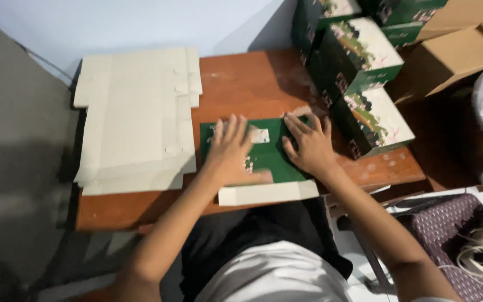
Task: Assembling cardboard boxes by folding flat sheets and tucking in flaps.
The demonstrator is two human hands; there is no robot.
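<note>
Both hands (230,151) (308,145) spread flat on green carton (269,159), reddish wooden table (252,78), pale wall (141,22)

Small packing workshop, flat carton stack (135,120), finished green boxes (364,72), wood table (241,78)

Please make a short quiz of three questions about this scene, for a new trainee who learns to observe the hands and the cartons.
1. True or false: both hands press flat on the green carton blank lying on the wooden table.
2. What lies to the left of the left hand? A) a stack of pale flat carton blanks B) a roll of tape C) a pair of scissors
3. Where do the folded green boxes stand: beyond the right hand at the table's far right, or at its near left corner?

Key:
1. True
2. A
3. Beyond the right hand, at the far right
</note>
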